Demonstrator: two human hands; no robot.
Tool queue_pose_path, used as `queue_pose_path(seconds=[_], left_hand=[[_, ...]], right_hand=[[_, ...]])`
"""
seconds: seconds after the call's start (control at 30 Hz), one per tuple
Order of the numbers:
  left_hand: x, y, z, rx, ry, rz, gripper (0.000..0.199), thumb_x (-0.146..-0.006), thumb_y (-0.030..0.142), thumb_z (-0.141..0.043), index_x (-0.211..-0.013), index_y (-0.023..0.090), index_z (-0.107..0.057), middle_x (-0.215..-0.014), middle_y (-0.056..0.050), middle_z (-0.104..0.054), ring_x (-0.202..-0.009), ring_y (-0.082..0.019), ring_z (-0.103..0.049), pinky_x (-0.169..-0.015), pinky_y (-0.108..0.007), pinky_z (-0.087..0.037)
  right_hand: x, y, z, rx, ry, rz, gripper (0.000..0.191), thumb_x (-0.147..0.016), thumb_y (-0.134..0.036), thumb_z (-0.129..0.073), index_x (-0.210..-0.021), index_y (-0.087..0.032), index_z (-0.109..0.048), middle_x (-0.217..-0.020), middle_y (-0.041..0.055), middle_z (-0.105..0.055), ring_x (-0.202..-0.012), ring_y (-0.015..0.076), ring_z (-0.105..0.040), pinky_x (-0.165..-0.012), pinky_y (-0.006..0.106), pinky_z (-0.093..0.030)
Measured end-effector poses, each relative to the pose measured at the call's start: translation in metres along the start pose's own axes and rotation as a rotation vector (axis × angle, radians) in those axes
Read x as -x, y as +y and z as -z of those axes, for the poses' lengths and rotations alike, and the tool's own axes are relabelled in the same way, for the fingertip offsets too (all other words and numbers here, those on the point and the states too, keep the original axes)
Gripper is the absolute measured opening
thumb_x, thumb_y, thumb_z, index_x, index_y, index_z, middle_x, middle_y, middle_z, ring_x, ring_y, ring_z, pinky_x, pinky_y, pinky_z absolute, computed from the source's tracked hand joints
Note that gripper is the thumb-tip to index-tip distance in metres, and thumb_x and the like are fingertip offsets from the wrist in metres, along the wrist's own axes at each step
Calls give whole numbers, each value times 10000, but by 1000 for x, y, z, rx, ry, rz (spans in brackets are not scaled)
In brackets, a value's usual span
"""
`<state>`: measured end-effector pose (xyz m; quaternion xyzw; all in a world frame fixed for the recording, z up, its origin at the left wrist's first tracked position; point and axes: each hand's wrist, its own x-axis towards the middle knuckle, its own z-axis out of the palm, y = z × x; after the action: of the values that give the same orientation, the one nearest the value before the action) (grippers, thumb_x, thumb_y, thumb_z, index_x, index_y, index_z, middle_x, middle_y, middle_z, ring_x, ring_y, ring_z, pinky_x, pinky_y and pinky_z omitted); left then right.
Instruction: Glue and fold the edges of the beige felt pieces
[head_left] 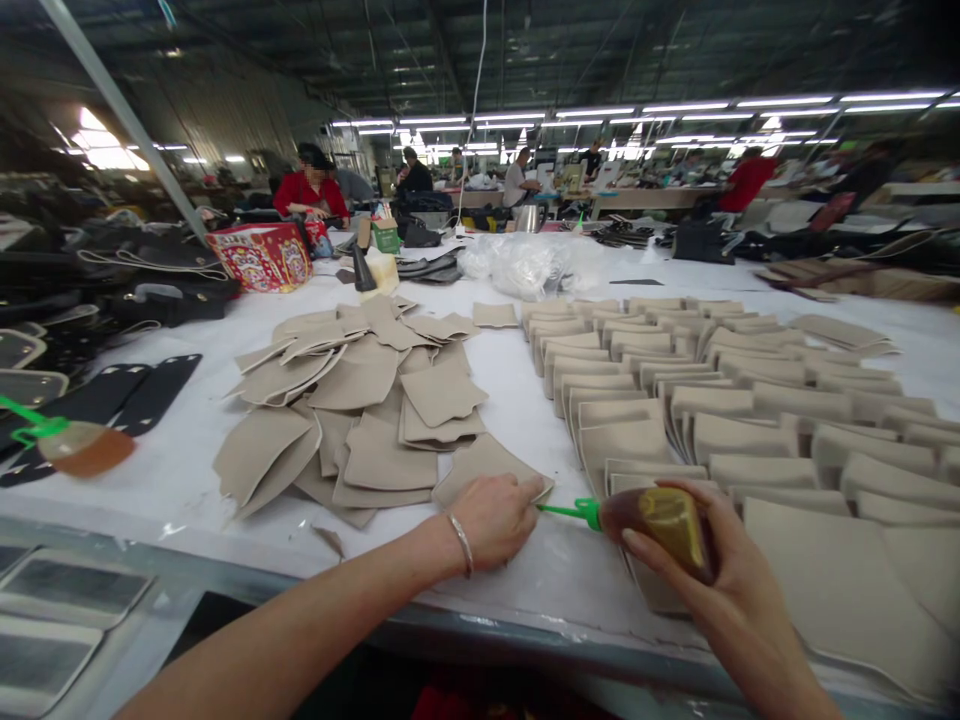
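Note:
My right hand [739, 575] is wrapped round a squeeze bottle [664, 525] of amber-brown liquid, tipped on its side. Its thin green nozzle [574, 508] points left and reaches the fingertips of my left hand [499, 518]. Those fingers are curled down at the near right edge of a beige leather-like piece [487, 462], gripping it; the exact hold is partly hidden. Behind and to the left lies a loose pile of similar beige pieces [375, 385]. On the right, folded beige pieces [622, 440] stand in several rows.
A second green-tipped bottle [90, 447] lies at the left beside black strips [157, 392]. Farther back on the white table [187, 505] are a red patterned box [262, 258], a black cone-shaped thing [363, 270] and crumpled clear plastic [525, 262]. People work in the background.

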<state>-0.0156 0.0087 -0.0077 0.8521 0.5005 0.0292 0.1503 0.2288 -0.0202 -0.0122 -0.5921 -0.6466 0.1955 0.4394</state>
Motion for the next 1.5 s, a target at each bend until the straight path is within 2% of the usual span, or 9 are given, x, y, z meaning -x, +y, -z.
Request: queue_pose_path(seconds=[0.1, 0.23, 0.43, 0.6, 0.73, 1.07, 1.27, 1.4, 1.5], left_hand=[[1, -2, 0, 17, 5, -8, 468, -952, 244, -342, -1393, 236, -499, -974, -82, -681, -853, -260, -678, -736, -346, -506], [2, -3, 1, 45, -7, 5, 471, -963, 239, -331, -1408, 243, -485, -1010, -79, -685, -902, -251, -676, -792, -344, -505], [4, -3, 0, 40, -17, 10, 466, -979, 248, -309, -1420, 230, -459, -1025, -84, -679, -906, -248, -672, -794, -345, -503], [6, -4, 2, 63, -11, 0, 441, -994, 275, -301, -1391, 211, -484, -1063, -88, -677, -957, -250, -666, -834, -347, -496], [7, -4, 2, 69, -25, 10, 433, -996, 283, -316, -1392, 213, -478, -1101, -87, -672, -987, -252, -661, -847, -348, -495], [9, -4, 5, 75, -43, 8, 418, -1009, 299, -332, -1391, 208, -473, -1130, -80, -658, -1007, -253, -654, -866, -350, -497], [10, -4, 5, 90, -46, 14, 402, -1012, 307, -332, -1368, 208, -490, -1142, -79, -653, -1021, -254, -647, -873, -348, -492], [9, -3, 5, 77, -51, 14, 398, -1010, 315, -338, -1367, 218, -485, -1128, -75, -651, -1006, -246, -649, -855, -340, -491], [9, -2, 6, 68, -60, 22, 389, -1010, 314, -341, -1357, 221, -489, -1102, -77, -651, -984, -242, -651, -835, -336, -489]], right_hand=[[-1, 0, 2, -54, -73, -36, 559, -743, -638, -728, -1140, -281, -563, -1013, 18, -626, -870, 247, -616, -769, 359, -498], [-1, 4, 3, -29, 5, -51, 592, -720, -644, -747, -1158, -290, -564, -1064, 18, -615, -928, 262, -606, -827, 378, -482], [13, -5, 1, -121, -99, -70, 541, -782, -612, -710, -1169, -262, -567, -1050, 27, -623, -923, 255, -604, -914, 377, -464], [13, -4, 4, -53, -31, -76, 612, -708, -627, -747, -1147, -239, -568, -1038, 48, -621, -890, 283, -608, -852, 403, -502], [21, -5, 2, -95, -146, -45, 509, -801, -572, -707, -1178, -265, -559, -1062, 23, -612, -909, 247, -610, -873, 346, -494], [33, -16, -4, -162, -154, -109, 492, -823, -570, -685, -1181, -263, -546, -1046, 21, -605, -915, 246, -607, -884, 335, -476], [37, -21, -4, -89, -64, -67, 507, -812, -578, -694, -1181, -261, -549, -1147, 32, -574, -1035, 272, -566, -966, 358, -431], [36, -16, -4, -117, -158, -54, 485, -843, -559, -665, -1206, -268, -528, -1131, 26, -578, -975, 247, -587, -900, 329, -472], [23, -2, -3, -60, -107, 2, 532, -798, -588, -702, -1192, -268, -544, -1108, 34, -591, -963, 265, -593, -898, 363, -480]])
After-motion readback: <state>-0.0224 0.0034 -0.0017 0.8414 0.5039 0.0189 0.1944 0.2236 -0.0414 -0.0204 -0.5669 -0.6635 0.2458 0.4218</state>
